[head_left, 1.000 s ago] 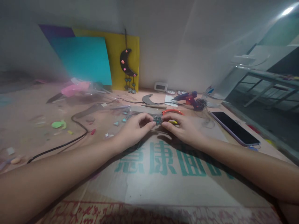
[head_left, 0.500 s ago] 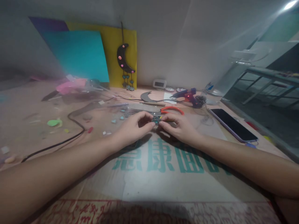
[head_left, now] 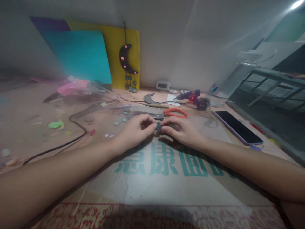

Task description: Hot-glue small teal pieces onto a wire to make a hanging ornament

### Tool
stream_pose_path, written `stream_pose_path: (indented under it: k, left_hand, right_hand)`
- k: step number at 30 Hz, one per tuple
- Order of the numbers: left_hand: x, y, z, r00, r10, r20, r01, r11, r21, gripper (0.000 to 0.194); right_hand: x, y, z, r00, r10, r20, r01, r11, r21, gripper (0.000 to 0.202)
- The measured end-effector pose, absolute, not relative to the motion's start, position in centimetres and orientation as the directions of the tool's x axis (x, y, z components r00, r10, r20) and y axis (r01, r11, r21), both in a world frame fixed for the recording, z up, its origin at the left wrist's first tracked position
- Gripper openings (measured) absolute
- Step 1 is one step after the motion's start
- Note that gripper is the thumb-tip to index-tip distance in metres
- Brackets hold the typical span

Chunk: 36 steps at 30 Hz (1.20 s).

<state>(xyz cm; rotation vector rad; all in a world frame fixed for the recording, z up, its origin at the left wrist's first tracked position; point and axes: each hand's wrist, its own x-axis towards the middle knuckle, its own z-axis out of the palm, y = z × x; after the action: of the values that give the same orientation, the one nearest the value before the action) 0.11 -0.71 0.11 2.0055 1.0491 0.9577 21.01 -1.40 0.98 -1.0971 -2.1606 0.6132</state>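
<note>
Over the printed cardboard, my left hand [head_left: 141, 128] and my right hand [head_left: 183, 129] meet from either side around a small dark teal ornament [head_left: 158, 126], flower-like in outline. Thumb and forefinger of each hand are pinched on it, and the fingertips partly hide it. Just beyond lies an orange-handled cutting tool [head_left: 175, 109] with a metal head, beside a flat grey strip [head_left: 147, 110]. Small light-blue pieces [head_left: 116, 123] are scattered left of my left hand. A dark crescent [head_left: 149, 98] rests farther back.
Against the wall, a decorated crescent hanging [head_left: 124, 60] leans on a yellow board [head_left: 114, 57] near a teal sheet [head_left: 81, 57]. A glue gun [head_left: 196, 100] with a red light, a phone [head_left: 238, 127] and a clear bottle [head_left: 234, 79] stand or lie right. A black cord [head_left: 57, 148] crosses the left.
The small ornament has turned a little and shifted slightly down between the fingertips. The yellow bit by my right fingers is out of sight. Both arms stay nearly in place.
</note>
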Motion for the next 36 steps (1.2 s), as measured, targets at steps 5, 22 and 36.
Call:
stream_pose_path:
  k: [5, 22, 36]
  left_hand:
    - [0.17, -0.92, 0.09, 0.444, 0.85, 0.284, 0.403, -0.472, 0.784, 0.013]
    - [0.29, -0.71, -0.54, 0.462, 0.845, 0.268, 0.333, -0.446, 0.831, 0.02]
    - [-0.03, -0.25, -0.58, 0.296, 0.899, 0.323, 0.275, -0.404, 0.873, 0.026]
  right_hand:
    - [20.83, -1.47, 0.97, -0.472, 0.806, 0.357, 0.546, 0.586, -0.599, 0.014]
    - [20.83, -1.56, 1.14, -0.462, 0.83, 0.313, 0.543, 0.544, -0.64, 0.018]
    - [20.84, -1.29, 1.11, -0.289, 0.924, 0.252, 0.428, 0.36, -0.829, 0.022]
